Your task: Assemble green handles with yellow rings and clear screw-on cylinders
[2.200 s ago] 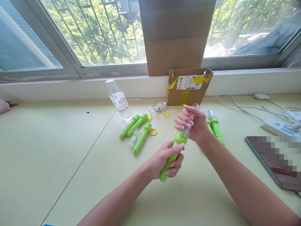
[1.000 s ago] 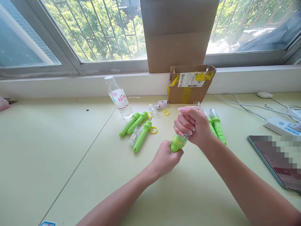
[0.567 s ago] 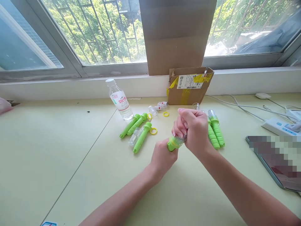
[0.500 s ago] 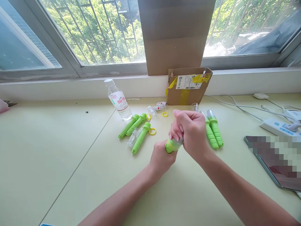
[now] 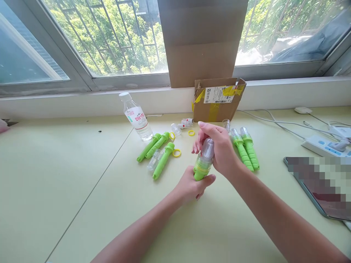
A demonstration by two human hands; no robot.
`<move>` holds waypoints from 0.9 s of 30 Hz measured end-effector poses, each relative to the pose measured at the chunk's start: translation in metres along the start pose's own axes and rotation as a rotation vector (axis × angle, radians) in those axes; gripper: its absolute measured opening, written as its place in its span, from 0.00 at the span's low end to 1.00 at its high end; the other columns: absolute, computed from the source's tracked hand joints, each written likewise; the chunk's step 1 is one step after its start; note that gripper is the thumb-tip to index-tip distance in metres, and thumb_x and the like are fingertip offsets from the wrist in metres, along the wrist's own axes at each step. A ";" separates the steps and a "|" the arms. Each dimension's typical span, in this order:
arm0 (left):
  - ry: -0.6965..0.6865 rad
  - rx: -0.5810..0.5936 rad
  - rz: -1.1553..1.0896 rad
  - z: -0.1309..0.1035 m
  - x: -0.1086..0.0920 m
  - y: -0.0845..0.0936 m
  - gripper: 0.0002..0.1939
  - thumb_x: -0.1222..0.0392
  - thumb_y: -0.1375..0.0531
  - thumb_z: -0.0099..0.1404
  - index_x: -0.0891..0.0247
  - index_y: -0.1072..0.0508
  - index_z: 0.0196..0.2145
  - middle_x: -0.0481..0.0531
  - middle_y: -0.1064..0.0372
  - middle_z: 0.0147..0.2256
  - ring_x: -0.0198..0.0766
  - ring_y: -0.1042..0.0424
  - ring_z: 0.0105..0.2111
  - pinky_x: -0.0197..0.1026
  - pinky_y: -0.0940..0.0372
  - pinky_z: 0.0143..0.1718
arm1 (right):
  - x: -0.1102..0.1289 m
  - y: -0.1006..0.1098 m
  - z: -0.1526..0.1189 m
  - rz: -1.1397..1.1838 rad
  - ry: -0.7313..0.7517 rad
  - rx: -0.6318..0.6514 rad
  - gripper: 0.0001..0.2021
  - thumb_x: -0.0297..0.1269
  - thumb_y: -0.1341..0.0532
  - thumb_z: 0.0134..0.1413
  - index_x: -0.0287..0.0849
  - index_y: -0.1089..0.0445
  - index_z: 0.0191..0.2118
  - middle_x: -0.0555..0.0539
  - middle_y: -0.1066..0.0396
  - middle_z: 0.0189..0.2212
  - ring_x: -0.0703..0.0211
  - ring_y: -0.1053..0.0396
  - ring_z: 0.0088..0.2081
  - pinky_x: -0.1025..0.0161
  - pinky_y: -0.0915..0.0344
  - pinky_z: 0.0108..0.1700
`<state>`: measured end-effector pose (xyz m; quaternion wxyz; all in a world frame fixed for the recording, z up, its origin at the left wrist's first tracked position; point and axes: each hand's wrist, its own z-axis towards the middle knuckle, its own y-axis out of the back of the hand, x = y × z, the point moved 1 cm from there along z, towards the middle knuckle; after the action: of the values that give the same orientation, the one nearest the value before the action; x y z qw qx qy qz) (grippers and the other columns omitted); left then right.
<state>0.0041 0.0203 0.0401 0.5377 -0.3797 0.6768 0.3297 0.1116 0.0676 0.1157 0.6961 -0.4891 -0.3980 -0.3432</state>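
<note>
My left hand (image 5: 191, 185) is wrapped round the green handle of a flashlight (image 5: 207, 149) with a clear ribbed cap. A yellow ring shows at the joint between handle and cap, and the cap points up and away. My right hand (image 5: 221, 148) is loosened beside the cap, its fingers curved but apart; whether its palm touches the cap I cannot tell. To the left lie several green handles (image 5: 163, 160), a loose clear cap (image 5: 155, 160) and yellow rings (image 5: 177, 153). Small white parts with red dots (image 5: 186, 123) lie farther back near another clear piece (image 5: 176, 129).
Two capped green flashlights (image 5: 249, 149) lie right of my hands, a clear cap (image 5: 226, 124) behind them. A water bottle (image 5: 138, 118) and a cardboard box (image 5: 216, 106) stand at the back. A phone (image 5: 318, 190), power strip (image 5: 323, 146) and cables occupy the right.
My right hand has loosened from its closed grip over the clear cap, so the cap now shows. My left thumb has stretched out to the right; the flashlight stands more upright.
</note>
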 end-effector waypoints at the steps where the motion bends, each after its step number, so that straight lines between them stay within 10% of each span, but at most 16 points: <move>1: 0.032 0.063 -0.057 0.000 0.001 0.000 0.22 0.53 0.41 0.61 0.60 0.45 0.16 0.41 0.49 0.10 0.27 0.50 0.11 0.35 0.50 0.16 | -0.002 0.003 0.002 0.042 -0.056 0.056 0.20 0.43 0.37 0.55 0.42 0.38 0.16 0.55 0.40 0.11 0.65 0.38 0.16 0.65 0.35 0.23; 6: 0.186 0.298 -0.276 -0.001 0.003 -0.002 0.21 0.56 0.39 0.58 0.61 0.47 0.16 0.41 0.50 0.12 0.26 0.51 0.12 0.34 0.54 0.15 | -0.005 0.012 0.006 0.205 -0.278 0.305 0.25 0.41 0.37 0.55 0.42 0.46 0.12 0.58 0.48 0.07 0.69 0.47 0.11 0.67 0.42 0.18; 14: -0.024 -0.214 0.127 0.002 0.001 -0.003 0.15 0.65 0.46 0.54 0.60 0.52 0.19 0.40 0.60 0.17 0.27 0.59 0.18 0.34 0.61 0.17 | 0.004 0.004 -0.001 0.121 -0.098 0.078 0.24 0.32 0.38 0.51 0.44 0.50 0.12 0.60 0.53 0.06 0.70 0.52 0.09 0.67 0.47 0.14; 27: -0.374 -0.493 0.481 0.005 0.009 0.002 0.14 0.68 0.47 0.52 0.61 0.51 0.18 0.42 0.57 0.16 0.29 0.60 0.19 0.37 0.61 0.19 | 0.006 -0.014 -0.015 0.021 0.089 -0.126 0.23 0.35 0.40 0.54 0.45 0.49 0.12 0.59 0.52 0.06 0.70 0.52 0.09 0.66 0.46 0.13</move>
<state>0.0037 0.0245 0.0306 0.4519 -0.2612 0.5373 0.6624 0.1053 0.0489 0.1233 0.6846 -0.5204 -0.3388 -0.3817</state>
